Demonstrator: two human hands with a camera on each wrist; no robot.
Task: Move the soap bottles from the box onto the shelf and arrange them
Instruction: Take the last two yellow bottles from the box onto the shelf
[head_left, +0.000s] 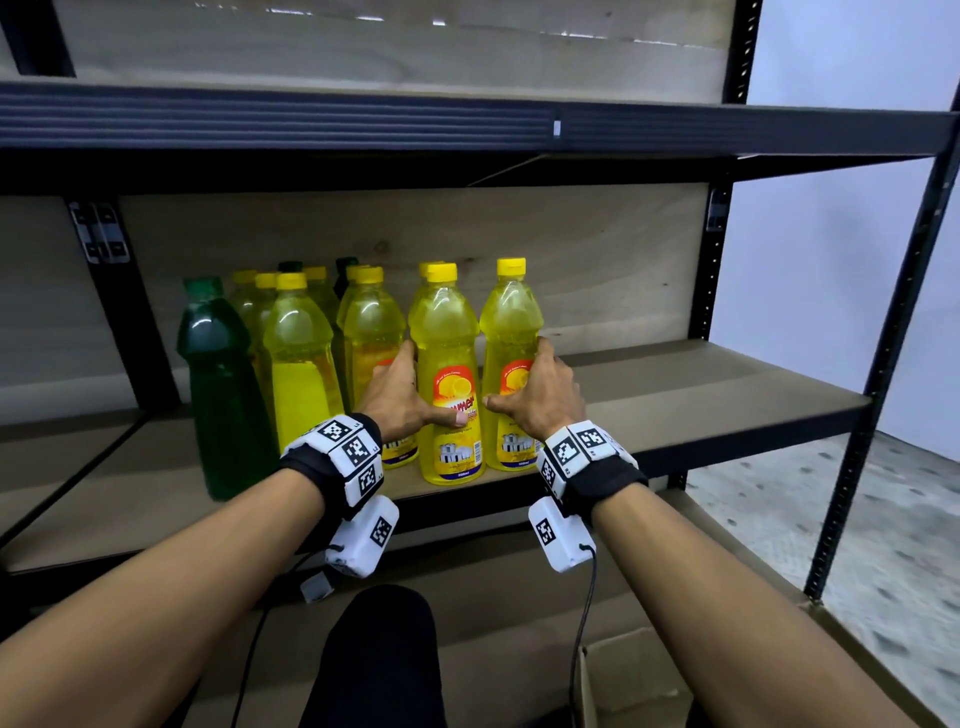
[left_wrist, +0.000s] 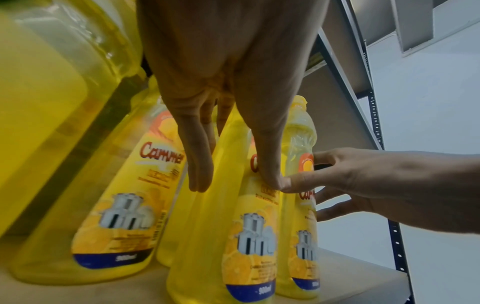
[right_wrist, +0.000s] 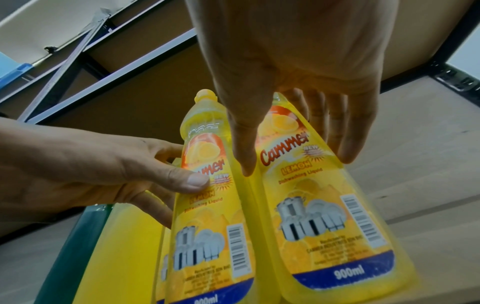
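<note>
Two yellow soap bottles stand side by side at the front of the wooden shelf (head_left: 701, 395). My left hand (head_left: 431, 384) grips the left bottle (head_left: 452, 457), thumb on its label and fingers round its left side. My right hand (head_left: 517, 374) holds the right bottle (head_left: 511, 312), thumb in the gap between the two bottles and fingers along its right side. The left wrist view shows my left hand (left_wrist: 233, 181) on its bottle (left_wrist: 221, 246). The right wrist view shows my right hand (right_wrist: 296, 162) spanning its bottle (right_wrist: 324, 226). Both bottles stand upright on the board.
Several more yellow bottles (head_left: 298, 374) stand grouped to the left, with a dark green bottle (head_left: 218, 395) at the front left. The shelf board right of the bottles is bare. An open cardboard box (head_left: 628, 670) lies below, beside my knee (head_left: 384, 649). A black upright (head_left: 883, 364) bounds the shelf's right side.
</note>
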